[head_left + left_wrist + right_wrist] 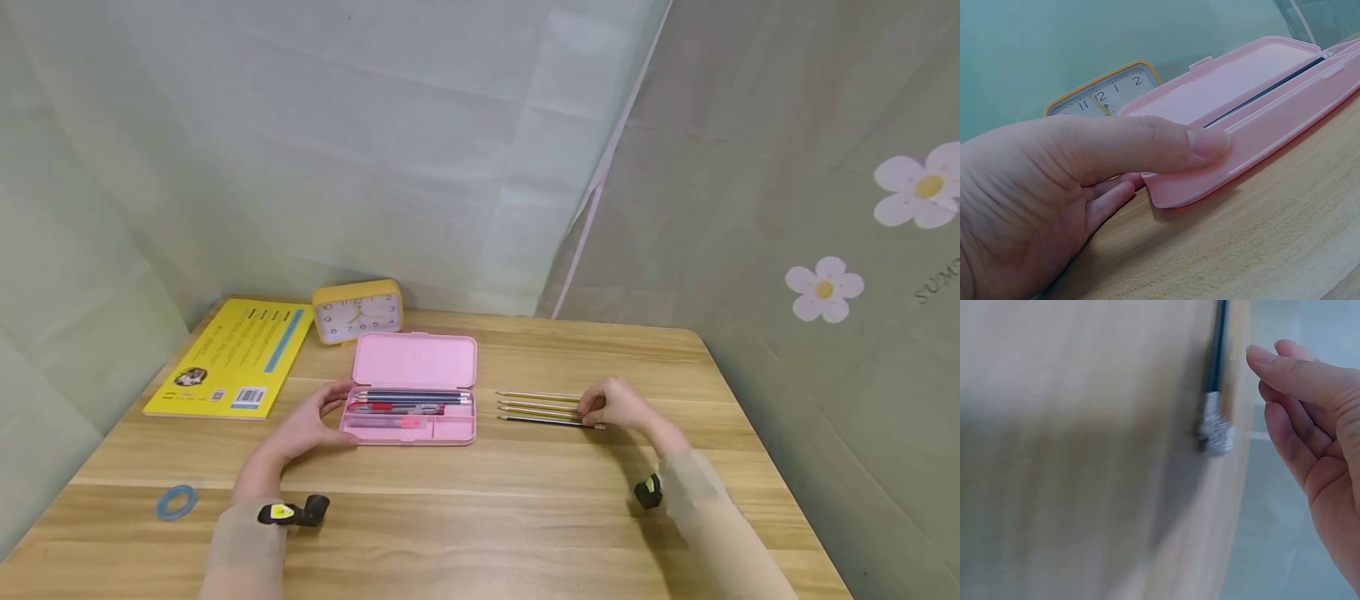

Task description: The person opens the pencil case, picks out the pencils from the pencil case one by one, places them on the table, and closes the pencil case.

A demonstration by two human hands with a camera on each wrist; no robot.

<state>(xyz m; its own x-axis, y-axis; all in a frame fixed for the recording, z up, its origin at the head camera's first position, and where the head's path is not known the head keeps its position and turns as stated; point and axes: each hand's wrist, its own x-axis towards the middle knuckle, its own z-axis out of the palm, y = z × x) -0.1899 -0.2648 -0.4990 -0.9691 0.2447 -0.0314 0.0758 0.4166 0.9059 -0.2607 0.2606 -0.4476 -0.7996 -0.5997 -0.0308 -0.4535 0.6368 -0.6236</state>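
Right hand (618, 407), center-right of the head frame, is over the blunt ends of the loose pencils (540, 412). Fingers loosely bent, nothing seen between thumb and fingertips in the right wrist view; cannot tell if they touch a pencil. Left hand (303, 425) grips the left end of the pencil case (453, 428), center of frame, thumb on near side.

Step looks like pencil pickup. To do it well: come in low, pinch across the shafts rather than the very ends, line pencils up parallel, don't let the dark pencil (540, 422) roll off. Steady the case with light pressure.

Looks: four thin pencils side by side, points toward frame left, top one slightly apart; three yellowish, lowest dark, blurred silvery end. Case pink, lid open, blue pencils (412, 397) and red pen (379, 407) inside.
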